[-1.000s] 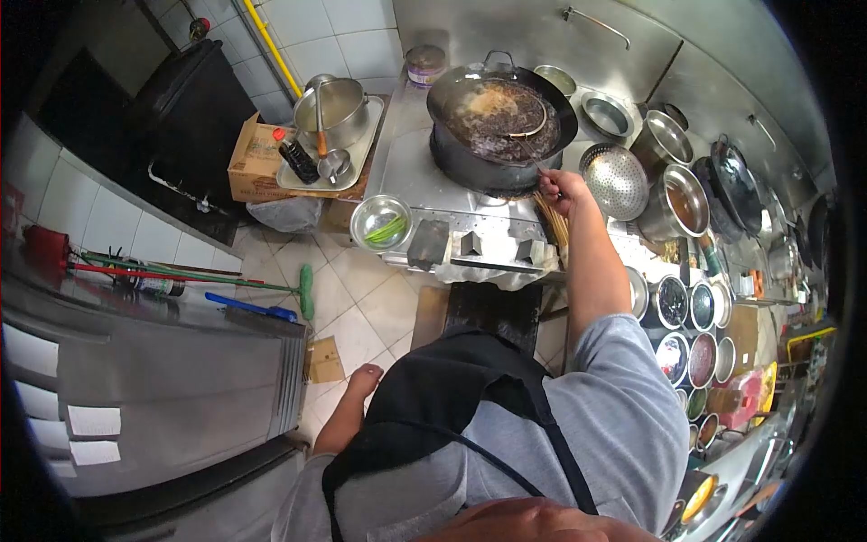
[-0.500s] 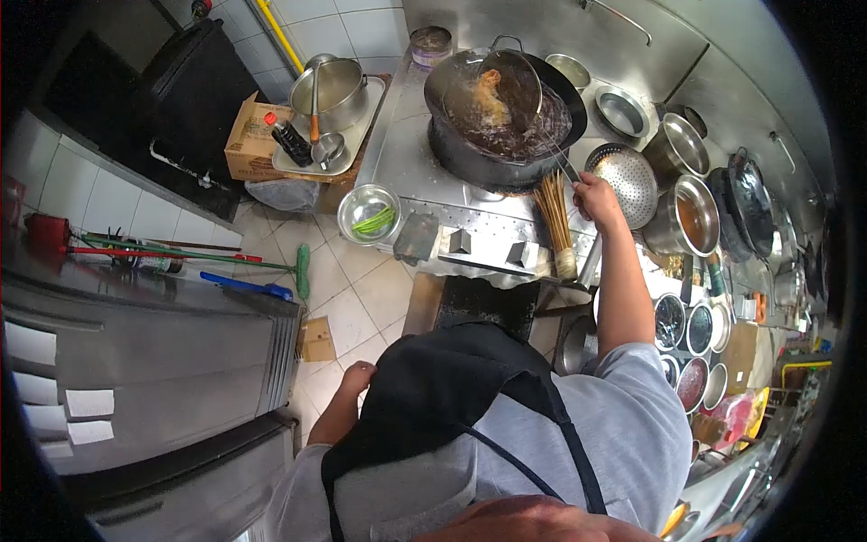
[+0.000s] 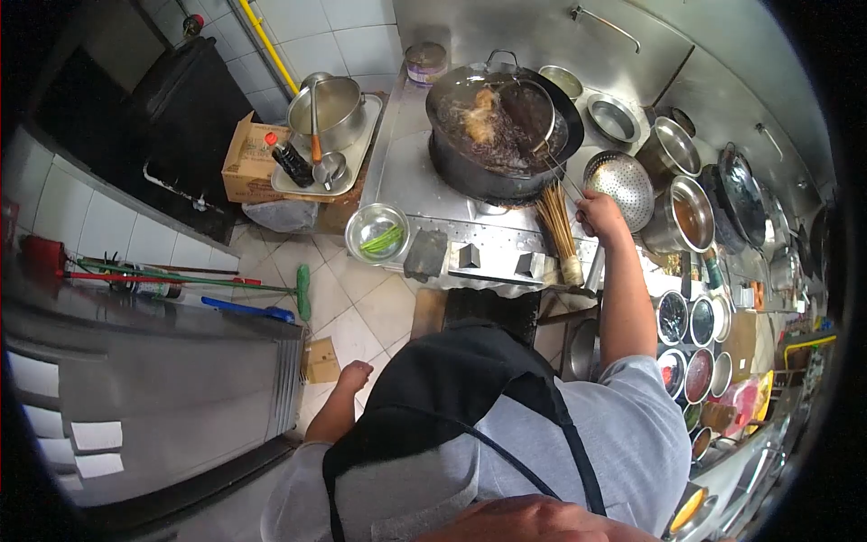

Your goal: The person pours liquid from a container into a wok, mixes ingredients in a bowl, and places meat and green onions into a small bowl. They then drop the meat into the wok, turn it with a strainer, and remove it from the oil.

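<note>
My right hand (image 3: pixel 600 215) is closed around the long handle of a wire strainer (image 3: pixel 527 113). The strainer's round head is tilted in the dark bubbling oil (image 3: pixel 470 149) of a big black wok (image 3: pixel 483 188). A golden-brown piece of fried food (image 3: pixel 480 117) floats just left of the strainer, in the oil. Right below the wok, near my right hand, a bamboo wok brush (image 3: pixel 557 230) leans on the stove edge. My left hand (image 3: pixel 355 375) hangs low beside my black apron (image 3: pixel 433 388), fingers curled in and nothing visible in them.
A perforated ladle (image 3: pixel 619 188) and metal pots (image 3: pixel 691 217) stand right of the wok. On the left are a bowl of green vegetable pieces (image 3: pixel 359 257) and a tray (image 3: pixel 357 163) with a pot, a ladle and a dark bottle. Several seasoning bowls (image 3: pixel 698 372) line the right side.
The strainer has moved right and tilted within the wok, and the fried food now shows outside it on the left. My left hand stays low at my side.
</note>
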`<state>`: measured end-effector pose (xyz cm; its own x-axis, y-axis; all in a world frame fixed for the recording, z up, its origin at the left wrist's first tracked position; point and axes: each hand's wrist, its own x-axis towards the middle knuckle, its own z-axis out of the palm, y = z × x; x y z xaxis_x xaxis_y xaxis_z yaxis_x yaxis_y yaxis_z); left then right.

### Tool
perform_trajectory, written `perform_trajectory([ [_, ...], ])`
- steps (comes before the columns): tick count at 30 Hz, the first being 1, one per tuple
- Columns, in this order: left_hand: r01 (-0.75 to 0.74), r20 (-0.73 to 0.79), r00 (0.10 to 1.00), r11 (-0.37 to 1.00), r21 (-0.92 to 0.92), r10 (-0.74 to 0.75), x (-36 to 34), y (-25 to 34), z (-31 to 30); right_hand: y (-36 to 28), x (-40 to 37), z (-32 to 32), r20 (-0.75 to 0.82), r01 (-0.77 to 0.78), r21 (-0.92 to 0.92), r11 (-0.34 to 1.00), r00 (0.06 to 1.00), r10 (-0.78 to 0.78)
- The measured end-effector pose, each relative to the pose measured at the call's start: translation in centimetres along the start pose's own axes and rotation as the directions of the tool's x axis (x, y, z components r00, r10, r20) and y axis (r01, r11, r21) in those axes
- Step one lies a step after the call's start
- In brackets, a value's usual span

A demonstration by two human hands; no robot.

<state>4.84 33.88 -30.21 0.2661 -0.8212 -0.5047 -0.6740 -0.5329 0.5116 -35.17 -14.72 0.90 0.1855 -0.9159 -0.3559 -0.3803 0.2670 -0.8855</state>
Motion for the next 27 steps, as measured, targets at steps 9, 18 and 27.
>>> perform_trajectory([
  [9,-0.200,0.053,0.980,0.939,0.280,0.193,-0.6,-2.1,-0.7,0.2,2.3,-3.9,0.328,-0.309,0.258,0.916,0.919,0.217],
  [18,-0.480,-0.150,0.829,0.823,0.303,0.539,-0.7,-1.7,-1.8,2.8,2.4,3.1,0.400,-0.353,0.635,0.687,0.911,0.098],
  [27,0.375,0.100,0.924,0.825,-0.423,-0.369,-0.4,3.2,-3.8,3.4,0.2,3.6,0.271,-0.201,0.595,0.779,0.962,0.041],
])
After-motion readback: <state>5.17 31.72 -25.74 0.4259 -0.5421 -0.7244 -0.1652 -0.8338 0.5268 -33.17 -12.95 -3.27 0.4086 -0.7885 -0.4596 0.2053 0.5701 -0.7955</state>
